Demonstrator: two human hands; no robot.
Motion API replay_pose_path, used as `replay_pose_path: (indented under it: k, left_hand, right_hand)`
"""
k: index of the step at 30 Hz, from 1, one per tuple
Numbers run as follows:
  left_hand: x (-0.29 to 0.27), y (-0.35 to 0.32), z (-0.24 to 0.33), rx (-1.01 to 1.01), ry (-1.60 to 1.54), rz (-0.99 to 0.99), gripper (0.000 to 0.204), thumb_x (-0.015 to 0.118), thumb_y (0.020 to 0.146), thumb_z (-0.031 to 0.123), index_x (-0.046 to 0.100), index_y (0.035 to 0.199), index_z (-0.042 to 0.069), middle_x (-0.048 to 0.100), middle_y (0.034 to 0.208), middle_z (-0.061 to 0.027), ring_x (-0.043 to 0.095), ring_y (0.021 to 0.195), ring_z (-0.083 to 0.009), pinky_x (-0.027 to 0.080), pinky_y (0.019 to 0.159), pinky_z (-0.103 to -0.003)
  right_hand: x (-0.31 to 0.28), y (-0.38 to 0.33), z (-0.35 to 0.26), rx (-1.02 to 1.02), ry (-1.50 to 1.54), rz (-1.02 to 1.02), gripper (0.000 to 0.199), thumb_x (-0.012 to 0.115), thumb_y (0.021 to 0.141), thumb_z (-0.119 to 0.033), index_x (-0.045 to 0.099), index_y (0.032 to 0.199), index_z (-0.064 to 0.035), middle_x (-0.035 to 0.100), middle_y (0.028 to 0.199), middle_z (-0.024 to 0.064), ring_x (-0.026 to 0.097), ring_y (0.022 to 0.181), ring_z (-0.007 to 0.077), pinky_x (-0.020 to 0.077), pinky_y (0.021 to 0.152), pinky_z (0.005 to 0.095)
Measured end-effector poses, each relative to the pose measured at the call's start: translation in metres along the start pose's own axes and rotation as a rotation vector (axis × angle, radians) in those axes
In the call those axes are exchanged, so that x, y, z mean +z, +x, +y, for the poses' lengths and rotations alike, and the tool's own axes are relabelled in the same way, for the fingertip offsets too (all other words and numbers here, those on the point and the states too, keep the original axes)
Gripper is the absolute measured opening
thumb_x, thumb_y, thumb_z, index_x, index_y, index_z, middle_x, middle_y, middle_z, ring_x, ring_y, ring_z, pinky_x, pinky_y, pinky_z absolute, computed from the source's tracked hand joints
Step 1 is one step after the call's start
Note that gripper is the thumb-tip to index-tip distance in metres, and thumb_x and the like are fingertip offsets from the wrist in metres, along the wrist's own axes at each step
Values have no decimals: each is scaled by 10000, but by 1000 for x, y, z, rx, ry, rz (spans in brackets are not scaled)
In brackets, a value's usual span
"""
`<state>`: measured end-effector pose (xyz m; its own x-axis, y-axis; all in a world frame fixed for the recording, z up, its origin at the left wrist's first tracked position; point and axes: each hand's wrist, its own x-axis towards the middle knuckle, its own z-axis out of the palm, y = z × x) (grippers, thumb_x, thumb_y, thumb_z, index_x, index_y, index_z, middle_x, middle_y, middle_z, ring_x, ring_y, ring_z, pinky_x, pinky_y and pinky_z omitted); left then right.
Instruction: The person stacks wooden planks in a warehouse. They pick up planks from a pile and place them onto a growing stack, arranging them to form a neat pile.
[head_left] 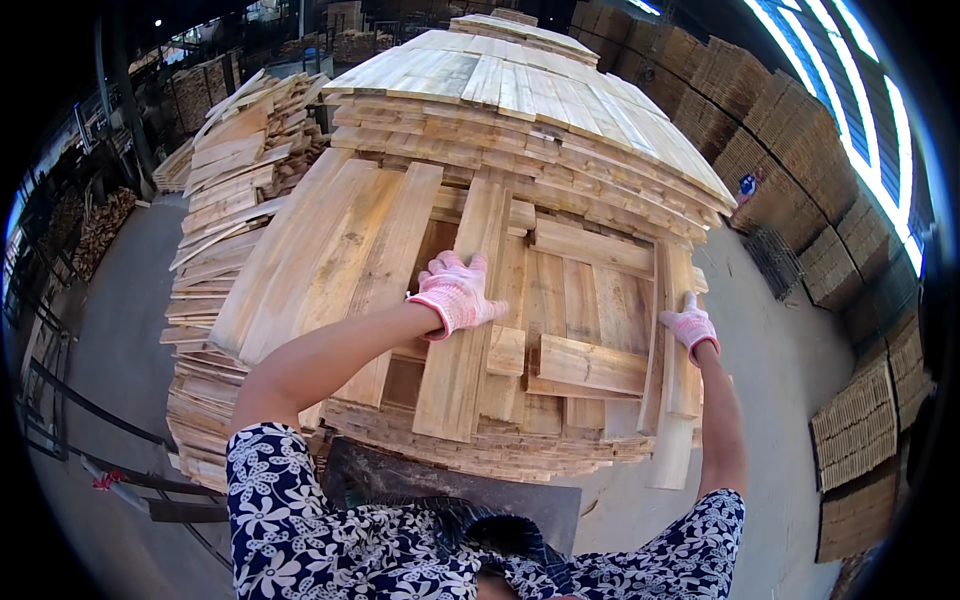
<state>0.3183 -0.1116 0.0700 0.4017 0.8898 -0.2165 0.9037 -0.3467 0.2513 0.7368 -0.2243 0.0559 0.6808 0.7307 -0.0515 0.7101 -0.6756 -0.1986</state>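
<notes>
Pink-gloved, laying left hand point(455, 297) over a long board point(455, 390) on the stack point(480, 456), with fingers half spread; touching the right-end board point(683, 385) with right hand point(690, 326), fingers bent. Hard to tell if gripping. Seemingly part-way: covered on the left, gappy past the middle.

White light strips point(900, 150) glare at upper right; fisheye edges curve into black.

Gloved left grip point(455, 297) on wide plank point(455, 380), gloved right grip point(690, 328) on board point(682, 390) at right edge of wood stack point(500, 460).
</notes>
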Motion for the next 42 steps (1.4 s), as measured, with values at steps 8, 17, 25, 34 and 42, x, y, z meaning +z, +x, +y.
replay_pose_path:
  k: [8, 17, 25, 34, 42]
  left_hand:
    - [8, 7, -1, 121, 113, 103, 770, 640, 852, 375, 376, 1542, 159, 180, 1639, -305, 99, 1534, -499, 109, 1204, -645]
    - [10, 30, -50, 168, 83, 229, 631, 591, 850, 298, 484, 1447, 124, 417, 1483, -290, 360, 1381, -535, 234, 1149, -647]
    - [-70, -20, -365, -237, -37, 309, 690, 482, 939, 532, 476, 1406, 24, 626, 1288, -276, 602, 1211, -411, 486, 996, -477]
    - [-47, -42, -351, -377, -170, 49, 878, 382, 976, 684, 307, 1561, 34, 496, 1488, -261, 535, 1329, -400, 424, 1086, -452]
    - [-40, -7, -356, -415, -126, 198, 802, 373, 985, 686, 466, 1413, 14, 607, 1330, -301, 552, 1299, -444, 447, 1057, -503]
  right_hand:
    - [-5, -55, -161, -337, 233, -123, 991, 681, 809, -547, 267, 1594, -105, 549, 1421, 278, 589, 1262, 395, 462, 1031, 439]
    - [91, -76, -274, -266, 82, -124, 945, 683, 832, -500, 221, 1574, -142, 428, 1431, 382, 523, 1273, 532, 456, 1049, 517]
    - [73, -89, -272, -279, 70, -183, 947, 667, 817, -529, 245, 1573, -146, 425, 1449, 369, 500, 1313, 494, 417, 1081, 519]
    - [71, -129, -245, -237, 15, -184, 983, 696, 815, -521, 217, 1602, -180, 448, 1432, 344, 527, 1294, 458, 431, 1067, 504]
    - [76, -124, -298, -293, 120, -171, 898, 678, 832, -541, 299, 1554, -165, 468, 1427, 339, 525, 1293, 480, 442, 1055, 530]
